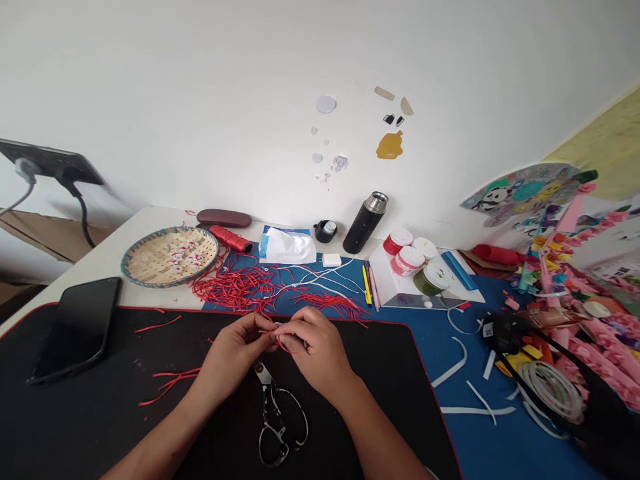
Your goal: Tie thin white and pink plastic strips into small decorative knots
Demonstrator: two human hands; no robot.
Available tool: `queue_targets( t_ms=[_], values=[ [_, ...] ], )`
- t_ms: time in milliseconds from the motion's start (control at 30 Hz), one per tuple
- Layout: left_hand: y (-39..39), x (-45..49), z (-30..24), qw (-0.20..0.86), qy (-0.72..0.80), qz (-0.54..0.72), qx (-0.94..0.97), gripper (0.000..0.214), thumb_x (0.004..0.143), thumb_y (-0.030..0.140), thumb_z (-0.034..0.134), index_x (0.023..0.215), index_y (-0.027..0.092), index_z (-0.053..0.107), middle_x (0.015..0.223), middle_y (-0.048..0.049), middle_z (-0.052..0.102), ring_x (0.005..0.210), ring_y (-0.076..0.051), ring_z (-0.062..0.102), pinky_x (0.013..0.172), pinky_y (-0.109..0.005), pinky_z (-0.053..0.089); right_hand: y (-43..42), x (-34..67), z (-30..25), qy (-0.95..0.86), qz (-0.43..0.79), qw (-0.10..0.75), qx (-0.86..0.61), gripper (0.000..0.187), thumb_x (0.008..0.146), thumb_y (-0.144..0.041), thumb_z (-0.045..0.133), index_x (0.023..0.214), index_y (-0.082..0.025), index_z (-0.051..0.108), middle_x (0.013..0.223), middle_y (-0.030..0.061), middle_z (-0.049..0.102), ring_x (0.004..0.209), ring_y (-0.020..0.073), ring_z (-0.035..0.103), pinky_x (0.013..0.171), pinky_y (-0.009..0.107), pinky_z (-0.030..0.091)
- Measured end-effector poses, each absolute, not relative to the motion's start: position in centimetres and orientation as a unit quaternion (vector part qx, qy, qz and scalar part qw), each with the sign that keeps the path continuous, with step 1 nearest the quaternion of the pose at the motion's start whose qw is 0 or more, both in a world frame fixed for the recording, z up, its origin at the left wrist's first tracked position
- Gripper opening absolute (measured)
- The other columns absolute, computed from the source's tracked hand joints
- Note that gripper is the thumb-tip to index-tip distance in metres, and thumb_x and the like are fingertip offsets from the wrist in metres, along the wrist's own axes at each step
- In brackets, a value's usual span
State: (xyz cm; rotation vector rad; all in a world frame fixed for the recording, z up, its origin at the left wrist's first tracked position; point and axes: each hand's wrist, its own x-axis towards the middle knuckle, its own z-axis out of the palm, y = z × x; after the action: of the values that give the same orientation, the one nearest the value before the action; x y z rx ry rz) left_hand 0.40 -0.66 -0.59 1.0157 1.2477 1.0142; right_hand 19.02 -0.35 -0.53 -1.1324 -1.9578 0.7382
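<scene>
as the fingers (299,329) pinch red cord (283,346), a white label (488,329) (illegible) shows.

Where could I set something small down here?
On the black mat: between the right forearm and the blue surface, and in front of the phone, left of the left forearm. The far side is crowded with red cords, a basket and jars.

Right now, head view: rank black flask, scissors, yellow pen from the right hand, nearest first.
1. Scissors: left of the right hand, nearer the wearer.
2. Yellow pen: ahead, right.
3. Black flask: farther ahead, near the wall.
</scene>
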Motion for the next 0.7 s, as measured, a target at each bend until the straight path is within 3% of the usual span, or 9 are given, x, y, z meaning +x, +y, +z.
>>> queue_targets(
  t_ms=[300, 700],
  values=[
    [-0.90, 0.53, -0.69, 0.614, 0.508, 0.425, 0.429, 0.028, 0.070, 0.046, 0.093, 0.076, 0.022, 0.079, 0.074, -0.0036, 0.078, 0.068, -0.021, 0.072, 0.069, -0.032, 0.059, -0.08, 18.90, -0.39, -0.651, 0.440, 0.430, -0.445, 0.011, 0.095, -0.019, 0.072, 0.095, -0.024, 0.083, 0.096, 0.0046, 0.077, 0.091, 0.0199, 0.071, 0.078, 0.030, 0.053],
    [-0.99, 0.63, -0.78, 0.624, 0.503, 0.417, 0.428, 0.028, 0.070, 0.044, 0.091, 0.080, 0.021, 0.078, 0.074, -0.0021, 0.077, 0.069, -0.019, 0.070, 0.070, -0.031, 0.058, 0.19, 18.60, -0.69, -0.490, 0.613, 0.413, -0.462, 0.016, 0.084, -0.035, 0.080, 0.090, -0.020, 0.081, 0.092, 0.0042, 0.080, 0.088, 0.0222, 0.074, 0.083, 0.033, 0.056]
  ],
)
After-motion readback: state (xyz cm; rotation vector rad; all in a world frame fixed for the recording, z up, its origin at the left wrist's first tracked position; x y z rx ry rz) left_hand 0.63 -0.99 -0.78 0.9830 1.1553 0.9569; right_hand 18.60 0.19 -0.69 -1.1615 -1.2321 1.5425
